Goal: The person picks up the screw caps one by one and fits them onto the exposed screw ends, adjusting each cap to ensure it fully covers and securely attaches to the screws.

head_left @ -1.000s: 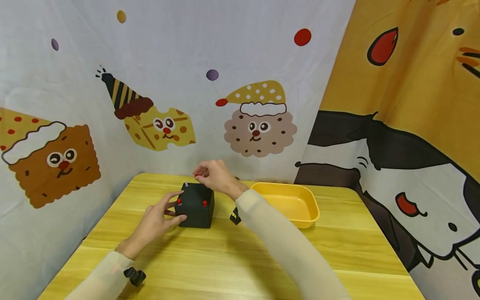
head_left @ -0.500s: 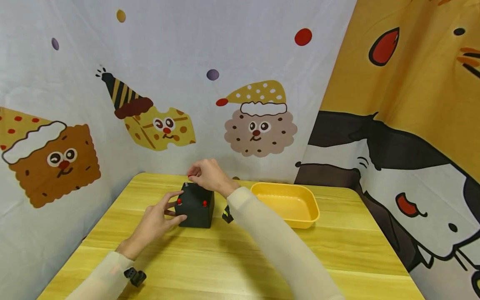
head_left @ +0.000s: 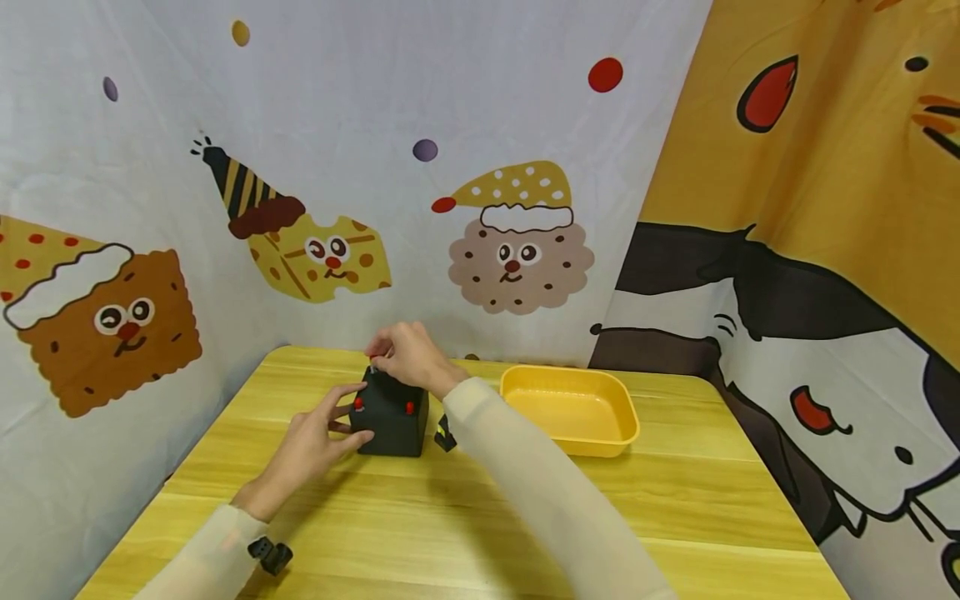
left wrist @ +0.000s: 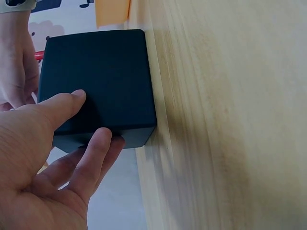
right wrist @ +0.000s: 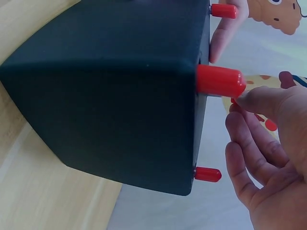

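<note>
A black box (head_left: 392,431) stands on the table with small toggle switches on its top, several wearing red caps. Two capped ones are the near left cap (head_left: 358,403) and the near right cap (head_left: 409,407). My left hand (head_left: 307,442) holds the box at its left side, thumb on the near face (left wrist: 100,76) and fingers round the corner. Above the far left switch, my right hand (head_left: 415,360) pinches a red cap (right wrist: 233,100) between thumb and fingertips. It is mostly hidden by the fingers; whether it touches the metal lever I cannot tell.
To the right of the box sits a yellow tray (head_left: 577,417), near the back of the wooden table (head_left: 450,517). A white cartoon-printed curtain (head_left: 337,100) hangs behind the table's far edge, with a yellow one at the right.
My right hand has moved left across the box top with the red cap, from the far middle to the far left switch, and slightly lower. My left hand and the box stay put.
</note>
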### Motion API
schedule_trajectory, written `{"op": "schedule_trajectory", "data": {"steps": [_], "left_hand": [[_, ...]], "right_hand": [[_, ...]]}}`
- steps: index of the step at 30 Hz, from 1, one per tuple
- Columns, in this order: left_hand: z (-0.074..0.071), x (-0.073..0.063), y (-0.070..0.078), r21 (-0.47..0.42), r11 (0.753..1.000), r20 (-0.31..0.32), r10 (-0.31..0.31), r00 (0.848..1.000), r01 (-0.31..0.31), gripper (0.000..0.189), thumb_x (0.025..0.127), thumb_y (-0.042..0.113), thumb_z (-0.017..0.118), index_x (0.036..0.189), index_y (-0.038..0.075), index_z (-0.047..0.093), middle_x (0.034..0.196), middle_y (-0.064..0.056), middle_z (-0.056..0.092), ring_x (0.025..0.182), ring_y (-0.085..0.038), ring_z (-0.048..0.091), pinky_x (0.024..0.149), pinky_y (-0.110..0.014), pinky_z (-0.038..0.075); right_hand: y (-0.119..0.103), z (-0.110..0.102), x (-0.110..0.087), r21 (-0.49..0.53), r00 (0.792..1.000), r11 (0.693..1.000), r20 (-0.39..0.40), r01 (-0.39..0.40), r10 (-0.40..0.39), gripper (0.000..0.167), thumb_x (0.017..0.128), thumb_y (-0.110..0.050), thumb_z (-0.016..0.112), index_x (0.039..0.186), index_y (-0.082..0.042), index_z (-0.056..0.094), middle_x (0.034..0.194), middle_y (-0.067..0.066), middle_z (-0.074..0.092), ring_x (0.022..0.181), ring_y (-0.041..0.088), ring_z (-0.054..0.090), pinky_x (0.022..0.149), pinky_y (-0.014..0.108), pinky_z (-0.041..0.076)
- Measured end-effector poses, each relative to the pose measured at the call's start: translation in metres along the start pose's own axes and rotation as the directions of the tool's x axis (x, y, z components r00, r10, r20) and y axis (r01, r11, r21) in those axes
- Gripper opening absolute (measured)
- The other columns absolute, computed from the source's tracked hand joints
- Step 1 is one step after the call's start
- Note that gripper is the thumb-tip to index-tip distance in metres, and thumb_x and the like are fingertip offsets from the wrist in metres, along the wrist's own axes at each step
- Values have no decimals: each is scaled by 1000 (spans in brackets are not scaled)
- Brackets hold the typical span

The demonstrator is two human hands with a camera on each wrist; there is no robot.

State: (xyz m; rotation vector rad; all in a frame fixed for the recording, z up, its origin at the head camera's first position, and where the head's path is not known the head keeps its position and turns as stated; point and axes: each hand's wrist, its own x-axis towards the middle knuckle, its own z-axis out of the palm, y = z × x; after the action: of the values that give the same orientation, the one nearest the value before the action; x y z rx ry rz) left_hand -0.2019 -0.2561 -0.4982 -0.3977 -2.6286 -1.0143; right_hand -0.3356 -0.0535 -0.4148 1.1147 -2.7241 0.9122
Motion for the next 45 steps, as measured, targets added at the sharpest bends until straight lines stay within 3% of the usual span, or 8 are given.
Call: {"op": "schedule_trajectory", "data": {"steps": [24,33,38,45], "left_hand": [[0,-1,1,-8,1000,10,-1,1000,1,78,99,17,97,166,19,58,128,-37,83,106,-43,89,80,-47,76],[1,-1,2,21,999,-6,32,999,-32,79,98,16,98,166,15,58,126,-37,83,103,-43,89,77,-45,76],[1,-2,3,11,1000,-1,21,1000,-21,79,98,17,98,166,17,58,125,-36,84,104,-43,89,79,-46,76],[1,-2,2,27,999,-6,29,1000,-29,78,98,17,98,166,16,58,124,-35,84,101,-41,90,76,-44,76]], "right_hand": [[-2,12,4,-45,999,998,-5,-46,46,10,110,-18,86,118,-20,92,113,-4,91,99,9,82,85,17,67],[-4,15,2,-84,998,995,18,-58,60,12,111,-19,85,120,-19,92,115,-4,90,102,10,82,88,20,68],[-6,15,1,-113,997,991,22,-77,80,13,112,-23,84,121,-19,92,114,-4,90,100,10,82,89,22,69],[-11,16,2,-142,990,980,12,-137,140,15,115,-29,80,116,-22,94,110,-7,89,87,4,77,79,17,65]]}}
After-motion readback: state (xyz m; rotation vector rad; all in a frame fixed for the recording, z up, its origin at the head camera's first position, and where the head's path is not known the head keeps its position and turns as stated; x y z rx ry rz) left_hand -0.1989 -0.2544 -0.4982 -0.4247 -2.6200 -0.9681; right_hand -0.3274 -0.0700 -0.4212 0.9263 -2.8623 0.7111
